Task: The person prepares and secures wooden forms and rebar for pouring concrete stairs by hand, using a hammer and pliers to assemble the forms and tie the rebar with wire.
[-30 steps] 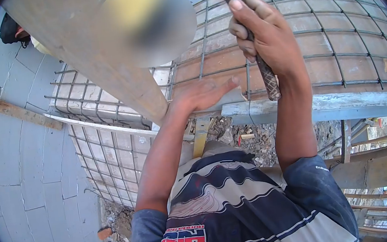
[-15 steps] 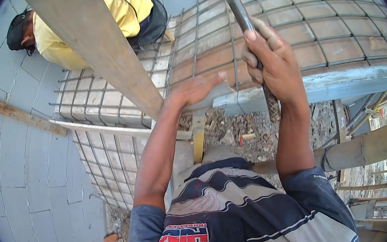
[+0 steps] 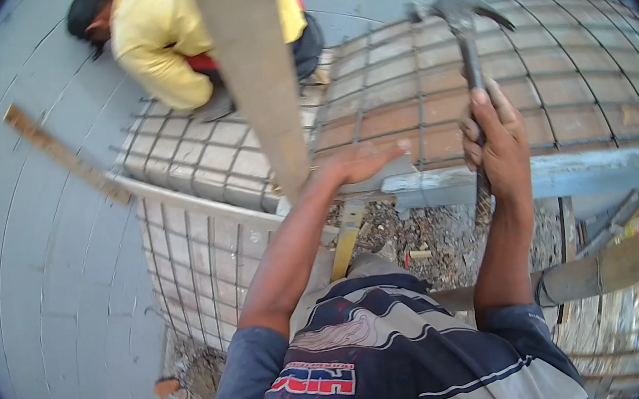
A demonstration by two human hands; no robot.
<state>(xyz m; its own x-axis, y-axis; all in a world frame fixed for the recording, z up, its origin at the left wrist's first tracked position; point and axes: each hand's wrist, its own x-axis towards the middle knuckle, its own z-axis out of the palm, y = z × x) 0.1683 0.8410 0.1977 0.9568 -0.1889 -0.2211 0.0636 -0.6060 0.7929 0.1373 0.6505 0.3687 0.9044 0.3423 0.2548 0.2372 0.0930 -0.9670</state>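
My right hand (image 3: 497, 138) is wrapped round the dark handle of a claw hammer (image 3: 467, 38), held upright with its metal head at the top, over the edge of the rebar grid (image 3: 419, 99). My left hand (image 3: 363, 164) is stretched out with its thumb toward the right, just right of the foot of an upright wooden board (image 3: 251, 64). Nothing shows in its fingers. A whitish-blue painted beam (image 3: 524, 174) runs below both hands. The palm of my left hand is hidden.
A person in a yellow shirt (image 3: 157, 44) crouches at the upper left. A wooden strip (image 3: 63, 155) and a long pale board (image 3: 200, 204) cross the left side. Rubble (image 3: 442, 224) lies below. A round pole (image 3: 622, 258) is at the lower right.
The view has shifted, so the board, the crouching person and the grid appear farther right and lower. The hammer also appears farther right and lower, still in my right hand.
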